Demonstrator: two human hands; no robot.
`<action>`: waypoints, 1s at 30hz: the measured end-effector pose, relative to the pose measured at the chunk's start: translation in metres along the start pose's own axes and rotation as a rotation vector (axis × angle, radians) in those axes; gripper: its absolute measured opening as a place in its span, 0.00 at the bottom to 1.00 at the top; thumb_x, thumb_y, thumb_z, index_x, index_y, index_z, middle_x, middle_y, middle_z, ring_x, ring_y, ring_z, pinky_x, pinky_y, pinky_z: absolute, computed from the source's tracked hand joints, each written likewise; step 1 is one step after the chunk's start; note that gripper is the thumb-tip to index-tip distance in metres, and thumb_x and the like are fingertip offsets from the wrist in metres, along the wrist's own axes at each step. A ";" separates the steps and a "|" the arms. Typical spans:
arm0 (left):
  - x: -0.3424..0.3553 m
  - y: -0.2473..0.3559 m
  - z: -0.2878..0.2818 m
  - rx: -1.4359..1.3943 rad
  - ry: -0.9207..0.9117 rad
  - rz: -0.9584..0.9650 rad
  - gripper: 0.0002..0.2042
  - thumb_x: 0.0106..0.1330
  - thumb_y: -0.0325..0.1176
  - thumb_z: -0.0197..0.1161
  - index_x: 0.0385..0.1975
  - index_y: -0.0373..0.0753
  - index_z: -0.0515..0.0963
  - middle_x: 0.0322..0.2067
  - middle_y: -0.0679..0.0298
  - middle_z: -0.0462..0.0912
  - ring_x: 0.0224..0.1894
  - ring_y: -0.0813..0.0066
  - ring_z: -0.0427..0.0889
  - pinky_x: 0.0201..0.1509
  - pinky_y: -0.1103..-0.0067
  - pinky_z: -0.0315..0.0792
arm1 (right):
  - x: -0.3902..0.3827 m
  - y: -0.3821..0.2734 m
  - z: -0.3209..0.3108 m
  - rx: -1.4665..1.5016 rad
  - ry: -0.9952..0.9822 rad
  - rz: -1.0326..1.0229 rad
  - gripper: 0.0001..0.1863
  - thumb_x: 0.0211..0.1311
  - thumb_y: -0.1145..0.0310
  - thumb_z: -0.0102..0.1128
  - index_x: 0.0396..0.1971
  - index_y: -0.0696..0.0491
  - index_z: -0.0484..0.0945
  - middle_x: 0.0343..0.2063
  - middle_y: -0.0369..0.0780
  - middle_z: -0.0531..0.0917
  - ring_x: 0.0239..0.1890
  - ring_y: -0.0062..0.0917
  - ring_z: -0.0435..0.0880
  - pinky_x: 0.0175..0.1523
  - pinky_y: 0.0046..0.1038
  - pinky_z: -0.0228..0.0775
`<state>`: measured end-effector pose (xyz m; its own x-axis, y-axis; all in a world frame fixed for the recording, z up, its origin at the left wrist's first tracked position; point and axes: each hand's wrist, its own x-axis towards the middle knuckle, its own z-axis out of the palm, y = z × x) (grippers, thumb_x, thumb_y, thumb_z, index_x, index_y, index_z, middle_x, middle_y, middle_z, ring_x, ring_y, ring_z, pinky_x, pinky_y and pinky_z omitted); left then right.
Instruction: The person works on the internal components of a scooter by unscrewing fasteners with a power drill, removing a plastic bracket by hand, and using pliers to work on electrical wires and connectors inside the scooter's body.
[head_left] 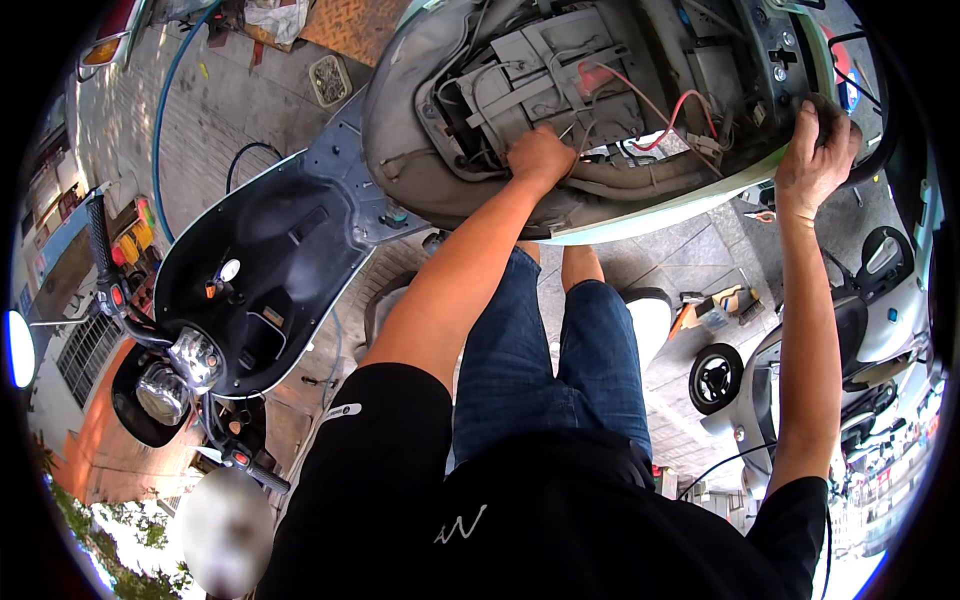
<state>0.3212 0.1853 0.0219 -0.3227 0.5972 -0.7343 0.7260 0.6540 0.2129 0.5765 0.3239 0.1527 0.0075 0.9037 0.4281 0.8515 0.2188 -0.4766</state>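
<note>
A person's left hand (540,158) works inside the open body (400,120) of a scooter, fingers curled just beside a bank of gray blocks (530,45), though what it grips, if anything, cannot be told. The right hand (820,155), well to the right of the left, bends its fingers at the body's rear edge, its hold unclear, while a red wire (688,95) loops between the two. Well left of the left hand sits the scooter's black front panel (190,290) with a handlebar grip (97,225).
</note>
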 end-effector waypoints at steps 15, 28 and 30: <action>-0.010 -0.062 -0.022 0.022 -0.072 0.444 0.16 0.61 0.39 0.57 0.47 0.40 0.76 0.39 0.48 0.80 0.44 0.48 0.78 0.48 0.64 0.71 | -0.001 0.006 0.003 0.014 0.011 0.019 0.16 0.55 0.55 0.54 0.36 0.50 0.80 0.35 0.46 0.78 0.44 0.41 0.74 0.52 0.36 0.64; -0.002 -0.053 -0.027 0.252 -0.007 0.506 0.10 0.61 0.33 0.53 0.39 0.45 0.81 0.33 0.50 0.82 0.37 0.48 0.80 0.43 0.60 0.74 | 0.002 0.000 0.001 0.004 0.027 0.075 0.14 0.56 0.57 0.56 0.35 0.49 0.81 0.35 0.43 0.78 0.42 0.36 0.75 0.51 0.31 0.65; -0.002 -0.054 -0.025 0.229 -0.012 0.511 0.10 0.60 0.32 0.53 0.37 0.44 0.81 0.32 0.50 0.82 0.37 0.47 0.80 0.42 0.60 0.74 | 0.001 0.001 0.002 0.008 0.014 0.058 0.14 0.56 0.57 0.56 0.35 0.49 0.81 0.35 0.42 0.79 0.43 0.35 0.75 0.52 0.30 0.65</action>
<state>0.2672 0.1600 0.0283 0.1110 0.8056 -0.5819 0.9021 0.1641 0.3992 0.5768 0.3258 0.1511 0.0645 0.9097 0.4101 0.8452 0.1687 -0.5071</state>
